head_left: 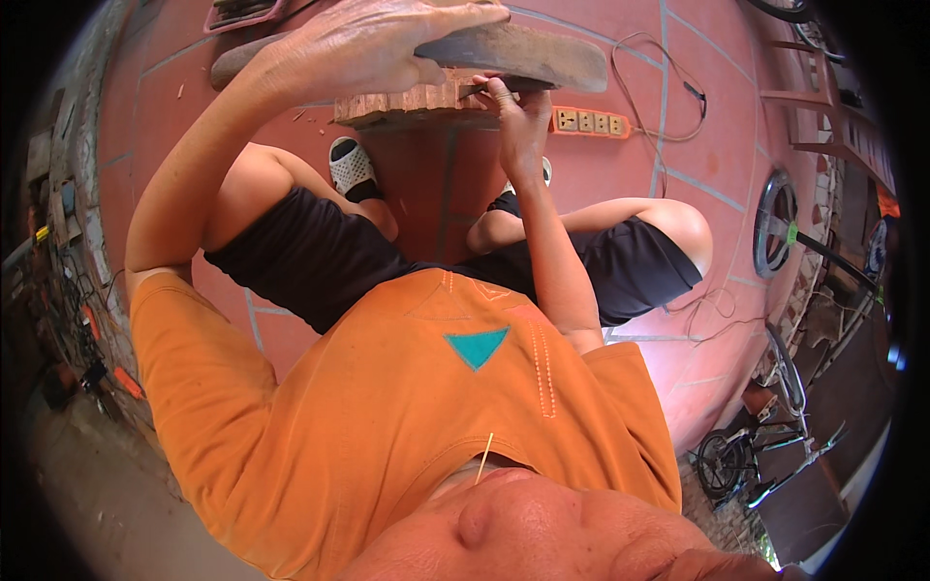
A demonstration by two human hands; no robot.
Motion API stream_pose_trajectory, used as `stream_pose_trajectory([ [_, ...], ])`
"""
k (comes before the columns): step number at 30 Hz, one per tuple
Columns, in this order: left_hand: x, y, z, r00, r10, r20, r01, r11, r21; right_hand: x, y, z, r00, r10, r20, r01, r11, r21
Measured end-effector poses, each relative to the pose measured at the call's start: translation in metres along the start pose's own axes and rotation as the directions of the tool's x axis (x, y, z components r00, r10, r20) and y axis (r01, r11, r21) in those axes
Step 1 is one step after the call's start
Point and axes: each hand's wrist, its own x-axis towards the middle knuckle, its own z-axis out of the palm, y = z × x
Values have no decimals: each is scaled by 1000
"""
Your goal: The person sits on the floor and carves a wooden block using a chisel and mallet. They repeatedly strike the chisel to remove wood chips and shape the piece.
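Note:
My left hand (354,53) reaches over a long, flat grey-brown piece (542,58) with a rounded end, its thumb on the near side and its fingers across the top. Below it sits a wooden block (407,105) with a ridged, notched near edge. My right hand (523,126) is at the block's right end, its fingers closed on a thin dark strip (528,84) just under the grey-brown piece. What the strip is, I cannot make out. Both hands are out in front of my knees.
An orange power strip (591,122) lies right of the block, its cable (668,136) looping over the red tiled floor (630,174). A pink basket (242,17) stands at the far left. At the right are a plastic chair (843,126), a wheel (775,223) and a bicycle (765,445).

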Motion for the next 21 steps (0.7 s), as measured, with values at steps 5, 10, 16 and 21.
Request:
stream_pose_trajectory([
  [5, 6, 7, -13, 959, -274, 64, 282, 934, -219, -4, 3, -5, 999, 28, -37, -23, 992, 124],
  [10, 6, 3, -15, 934, -356, 3, 327, 853, -408, -3, 7, 3, 986, -159, 47, 159, 987, 3],
  [16, 11, 5, -9, 962, -262, 74, 271, 901, -340, 7, 1, 7, 991, -122, 58, 128, 985, -114],
  [21, 4, 2, 6, 993, -108, 40, 112, 986, -123, 12, -1, 7, 995, -68, 78, 83, 972, -220],
])
